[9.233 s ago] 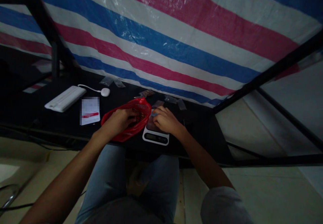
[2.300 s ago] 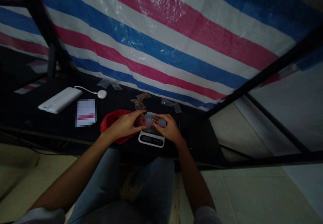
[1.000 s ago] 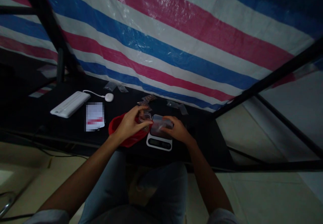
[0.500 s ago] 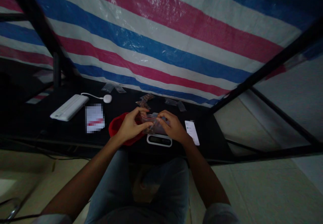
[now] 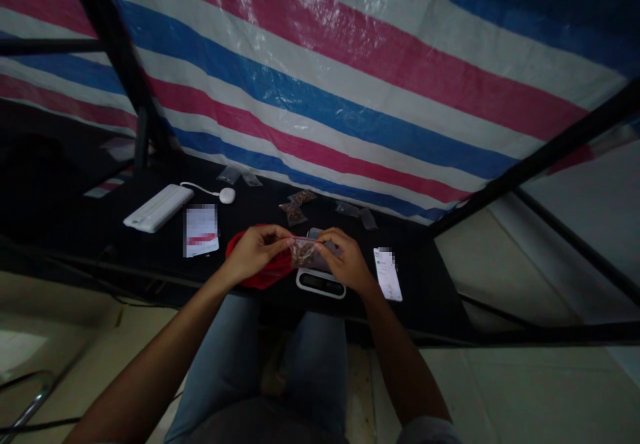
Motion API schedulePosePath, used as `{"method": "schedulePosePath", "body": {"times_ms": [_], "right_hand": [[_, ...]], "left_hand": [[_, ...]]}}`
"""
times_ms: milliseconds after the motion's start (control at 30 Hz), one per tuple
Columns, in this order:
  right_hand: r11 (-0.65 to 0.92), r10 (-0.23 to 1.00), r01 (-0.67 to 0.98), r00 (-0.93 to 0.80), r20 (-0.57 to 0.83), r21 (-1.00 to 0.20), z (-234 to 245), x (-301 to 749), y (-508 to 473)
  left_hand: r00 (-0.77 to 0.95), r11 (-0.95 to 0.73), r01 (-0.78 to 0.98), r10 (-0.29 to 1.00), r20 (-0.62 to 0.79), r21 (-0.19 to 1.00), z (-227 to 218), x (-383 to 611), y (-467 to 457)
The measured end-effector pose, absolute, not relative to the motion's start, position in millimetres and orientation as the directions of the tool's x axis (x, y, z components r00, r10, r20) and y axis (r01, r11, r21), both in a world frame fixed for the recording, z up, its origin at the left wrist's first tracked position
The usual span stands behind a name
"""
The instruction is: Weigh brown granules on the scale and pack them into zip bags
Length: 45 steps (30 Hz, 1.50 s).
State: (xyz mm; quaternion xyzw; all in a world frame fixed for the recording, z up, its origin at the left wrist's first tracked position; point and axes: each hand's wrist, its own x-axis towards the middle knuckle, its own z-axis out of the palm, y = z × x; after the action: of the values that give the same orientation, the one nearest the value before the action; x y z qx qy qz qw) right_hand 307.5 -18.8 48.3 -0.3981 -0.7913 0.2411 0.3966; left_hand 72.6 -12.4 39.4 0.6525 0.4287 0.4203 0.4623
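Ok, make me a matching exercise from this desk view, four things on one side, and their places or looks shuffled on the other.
Things:
1. Clear zip bag
2. Red plastic bag
3. Digital scale
4. Phone

Places or looks:
A. Right of the right hand, screen lit
B. White casing, dark display strip
C. Held by its top edge, two-handed
D. Left of the scale, partly hidden by the left hand

Pairs: 1-C, 2-D, 3-B, 4-A

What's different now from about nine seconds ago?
The left hand has come up out of the red bag. Together with the right hand, it now pinches the top edge of a small clear bag holding brown pieces. The phone at the right now shows a lit screen. The scale and white device stayed put.
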Motion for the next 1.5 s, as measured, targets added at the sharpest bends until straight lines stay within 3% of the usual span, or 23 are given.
{"method": "schedulePosePath", "body": {"times_ms": [267, 467, 900, 1000, 1100, 1200, 1300, 1400, 1500], "right_hand": [[0.604, 0.794, 0.414, -0.379, 0.475, -0.681, 47, 299, -23], [0.66, 0.746, 0.385, -0.436, 0.503, -0.645, 47, 294, -27], [0.603, 0.783, 0.382, -0.451, 0.428, -0.7, 64, 306, -29], [0.581, 0.802, 0.39, -0.426, 0.419, -0.715, 64, 317, -15], [0.557, 0.825, 0.438, -0.388, 0.411, -0.706, 68, 334, 10], [0.548, 0.833, 0.531, -0.274, 0.481, -0.646, 78, 347, 41], [0.537, 0.821, 0.612, -0.224, 0.525, -0.58, 87, 352, 62], [0.47, 0.87, 0.637, -0.22, 0.441, -0.61, 85, 366, 61], [0.279, 0.955, 0.664, -0.112, 0.276, -0.694, 69, 404, 42]], "left_hand": [[0.253, -0.302, 0.349, 0.942, 0.221, 0.887, 51, 79, -31], [0.281, -0.3, 0.359, 0.938, 0.205, 0.884, 55, 85, -42], [0.266, -0.295, 0.472, 0.946, 0.184, 0.831, 72, 74, -36], [0.388, -0.41, 0.469, 0.891, 0.235, 0.782, 76, 69, -21], [0.559, -0.587, 0.494, 0.78, 0.283, 0.641, 64, 56, 2], [0.589, -0.566, 0.659, 0.798, 0.128, 0.495, 39, 42, 27], [0.591, -0.522, 0.736, 0.806, -0.032, 0.432, 21, 36, 46], [0.55, -0.468, 0.756, 0.833, -0.056, 0.457, 25, 39, 63], [0.516, -0.428, 0.729, 0.856, -0.017, 0.534, 36, 48, 82]]}}
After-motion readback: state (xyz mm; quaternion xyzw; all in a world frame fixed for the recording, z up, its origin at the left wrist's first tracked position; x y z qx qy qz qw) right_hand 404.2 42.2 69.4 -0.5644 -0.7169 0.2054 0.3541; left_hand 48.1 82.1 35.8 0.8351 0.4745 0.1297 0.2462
